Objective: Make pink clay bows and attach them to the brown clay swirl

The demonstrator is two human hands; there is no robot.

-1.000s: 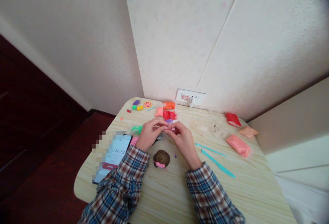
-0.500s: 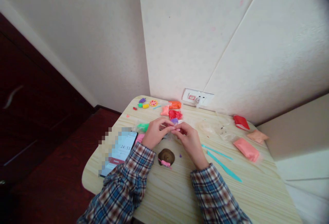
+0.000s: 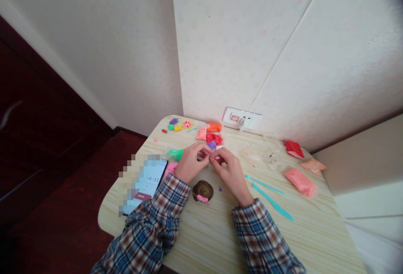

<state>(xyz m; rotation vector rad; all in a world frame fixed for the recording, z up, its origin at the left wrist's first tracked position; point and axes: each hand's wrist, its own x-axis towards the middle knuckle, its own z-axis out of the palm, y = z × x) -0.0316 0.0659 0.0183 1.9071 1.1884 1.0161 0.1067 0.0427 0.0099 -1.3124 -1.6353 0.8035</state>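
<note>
While L hand (image 3: 192, 161) and R hand (image 3: 229, 173) are meeting at the fingertips, both are pinching nearly shut, fingers curved, on a small soft pink bit (image 3: 217, 157), partly hidden btwn them, above the table's (image 3: 195, 240) pale wood-grain top. Clock positions are from the hands. At 12, close by, smooth purple clay (image 3: 212, 144) is showing, w/ crinkly red wrap (image 3: 214, 139) & a glossy orange pkt (image 3: 214, 127) lying beyond; at 11, a puffy peach pkt (image 3: 201, 134). At 6, a round brown coil (image 3: 203, 191) is sitting flat, ridged in a spiral, w/ a pink strip (image 3: 202, 199) on its near edge. At 8, the slab-flat phone (image 3: 147, 186) is showing a timer; at 9, green clay (image 3: 174, 154) is lying in thin film. Around 10, mini fruit shapes (image 3: 178, 128) are resting, incl. a round citrus-type slice. At 4, two slim turq. plastic tools (image 3: 273, 202) are lying; approx 3, crumpled clear film (image 3: 272, 159) & a plump salmon pkt (image 3: 300, 181).
</note>
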